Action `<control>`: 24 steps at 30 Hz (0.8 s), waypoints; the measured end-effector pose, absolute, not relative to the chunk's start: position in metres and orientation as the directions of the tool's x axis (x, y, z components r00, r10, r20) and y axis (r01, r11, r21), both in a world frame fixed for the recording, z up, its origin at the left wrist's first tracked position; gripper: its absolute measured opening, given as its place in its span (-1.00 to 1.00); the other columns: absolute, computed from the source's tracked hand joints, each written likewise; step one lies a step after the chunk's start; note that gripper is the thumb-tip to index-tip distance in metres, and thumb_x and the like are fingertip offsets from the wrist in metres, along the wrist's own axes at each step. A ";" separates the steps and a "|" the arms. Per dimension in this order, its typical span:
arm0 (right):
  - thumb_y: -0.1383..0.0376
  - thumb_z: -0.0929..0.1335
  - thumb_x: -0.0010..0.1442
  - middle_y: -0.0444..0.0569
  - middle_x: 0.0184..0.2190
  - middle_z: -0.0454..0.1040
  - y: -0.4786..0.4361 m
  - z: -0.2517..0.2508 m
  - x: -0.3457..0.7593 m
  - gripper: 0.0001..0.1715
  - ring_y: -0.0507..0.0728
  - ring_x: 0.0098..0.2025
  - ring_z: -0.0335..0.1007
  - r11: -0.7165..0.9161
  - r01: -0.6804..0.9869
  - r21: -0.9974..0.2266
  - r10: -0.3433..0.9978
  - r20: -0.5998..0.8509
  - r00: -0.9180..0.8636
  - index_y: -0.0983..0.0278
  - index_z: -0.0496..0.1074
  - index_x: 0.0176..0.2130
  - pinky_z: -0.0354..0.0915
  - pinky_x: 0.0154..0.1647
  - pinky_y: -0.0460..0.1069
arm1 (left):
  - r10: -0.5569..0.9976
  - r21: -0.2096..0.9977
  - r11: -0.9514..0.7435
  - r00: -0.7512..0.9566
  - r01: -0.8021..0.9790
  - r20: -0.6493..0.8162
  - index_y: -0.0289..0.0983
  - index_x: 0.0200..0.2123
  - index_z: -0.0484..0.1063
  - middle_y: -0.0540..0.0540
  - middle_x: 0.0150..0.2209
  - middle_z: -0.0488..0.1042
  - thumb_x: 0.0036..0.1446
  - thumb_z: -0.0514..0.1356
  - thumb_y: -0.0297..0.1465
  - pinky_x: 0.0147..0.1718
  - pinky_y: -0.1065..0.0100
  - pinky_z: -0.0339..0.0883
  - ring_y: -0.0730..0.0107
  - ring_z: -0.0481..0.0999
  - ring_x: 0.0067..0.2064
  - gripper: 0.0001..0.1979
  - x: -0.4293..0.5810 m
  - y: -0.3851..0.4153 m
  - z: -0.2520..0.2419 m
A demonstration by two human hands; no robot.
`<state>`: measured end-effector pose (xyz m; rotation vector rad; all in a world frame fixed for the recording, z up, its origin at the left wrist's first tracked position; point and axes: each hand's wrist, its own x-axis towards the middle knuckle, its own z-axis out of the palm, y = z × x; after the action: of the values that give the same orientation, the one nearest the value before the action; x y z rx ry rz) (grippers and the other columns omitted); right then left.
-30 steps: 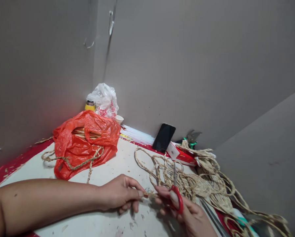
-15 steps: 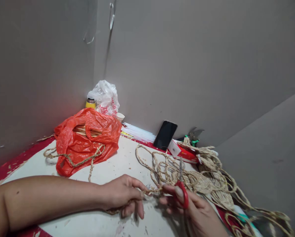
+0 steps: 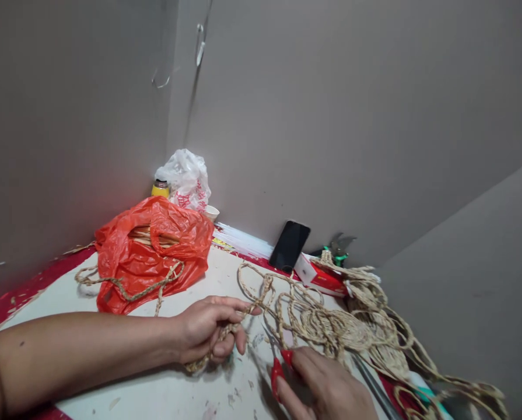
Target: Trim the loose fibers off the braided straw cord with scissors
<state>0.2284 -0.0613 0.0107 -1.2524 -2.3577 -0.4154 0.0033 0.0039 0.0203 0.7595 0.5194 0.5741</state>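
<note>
My left hand (image 3: 208,329) is closed on a braided straw rope (image 3: 228,332), which passes between thumb and fingers and runs up toward the loops behind. In my right hand (image 3: 333,382) is a pair of scissors (image 3: 277,373) with red handles. My fingers are at the handles, which stand apart, and the thin blades point up and left, a short way right of my left hand. Whether the blades touch any rope cannot be made out. A large heap of coiled straw rope (image 3: 343,329) lies on the white board (image 3: 208,402) beyond my right hand.
A red plastic bag (image 3: 186,233) holding straw strips sits at the back left. Behind it are a white plastic bag (image 3: 184,172), a yellow jar (image 3: 160,188) and a paper cup (image 3: 212,212). A phone (image 3: 289,245) leans near a red box (image 3: 328,280) and green-handled pliers (image 3: 341,251).
My right hand has moved down from the rope, and the scissors have turned from upright in the hand to pointing up-left with handles apart. My left hand has drawn slightly left with the rope.
</note>
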 end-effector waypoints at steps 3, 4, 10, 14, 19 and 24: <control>0.21 0.29 0.15 -0.09 -0.57 0.36 -0.063 0.014 0.227 -0.80 0.08 -0.58 0.29 0.494 0.858 0.138 0.696 0.529 -0.486 0.23 0.31 -0.47 0.12 -0.53 -0.06 | 0.648 0.755 0.588 0.728 -0.291 -0.223 -0.42 0.05 0.31 -0.08 -0.62 0.47 0.03 0.07 -0.46 -0.78 0.52 -0.09 0.56 0.15 -0.79 -0.54 0.004 0.001 0.022; 0.20 0.29 0.15 -0.08 -0.56 0.36 -0.063 0.015 0.226 -0.80 0.08 -0.57 0.29 0.480 0.865 0.148 0.699 0.532 -0.479 0.23 0.32 -0.46 0.11 -0.52 -0.06 | 0.648 0.753 0.590 0.728 -0.292 -0.226 -0.42 0.06 0.30 -0.08 -0.62 0.47 0.03 0.07 -0.47 -0.78 0.52 -0.09 0.57 0.15 -0.79 -0.52 0.004 0.000 0.023; 0.19 0.29 0.16 -0.04 -0.51 0.39 -0.064 0.015 0.224 -0.80 0.11 -0.51 0.28 0.446 0.882 0.150 0.702 0.553 -0.450 0.24 0.35 -0.43 0.10 -0.43 -0.03 | 0.651 0.748 0.596 0.721 -0.292 -0.237 -0.46 0.13 0.21 -0.08 -0.63 0.47 0.02 0.10 -0.45 -0.77 0.52 -0.08 0.58 0.14 -0.80 -0.44 0.005 -0.003 0.024; 0.20 0.29 0.16 -0.04 -0.51 0.39 -0.064 0.012 0.225 -0.81 0.12 -0.47 0.28 0.457 0.877 0.146 0.670 0.592 -0.448 0.25 0.35 -0.42 0.10 -0.38 -0.01 | 0.656 0.745 0.593 0.719 -0.304 -0.228 -0.42 0.13 0.21 -0.07 -0.62 0.47 0.01 0.10 -0.44 -0.78 0.52 -0.06 0.57 0.15 -0.80 -0.44 0.005 -0.002 0.021; 0.21 0.32 0.14 -0.04 -0.49 0.41 -0.065 0.008 0.226 -0.85 0.13 -0.45 0.30 0.439 0.884 0.162 0.696 0.561 -0.448 0.25 0.36 -0.40 0.10 -0.36 0.00 | 0.665 0.750 0.582 0.715 -0.313 -0.218 -0.41 0.15 0.20 -0.05 -0.62 0.48 0.01 0.11 -0.46 -0.79 0.52 -0.02 0.57 0.15 -0.80 -0.43 0.006 -0.004 0.021; 0.22 0.31 0.14 -0.04 -0.51 0.41 -0.066 0.006 0.226 -0.84 0.13 -0.45 0.29 0.435 0.887 0.153 0.685 0.583 -0.436 0.24 0.36 -0.43 0.09 -0.35 0.00 | 0.675 0.759 0.575 0.702 -0.307 -0.227 -0.44 0.13 0.21 -0.07 -0.62 0.49 0.01 0.12 -0.45 -0.80 0.54 -0.01 0.57 0.18 -0.79 -0.43 0.007 -0.005 0.021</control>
<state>0.2257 -0.0655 0.0059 -1.3284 -2.2548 -0.6225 0.0071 -0.0053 0.0211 0.7575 0.5389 0.6085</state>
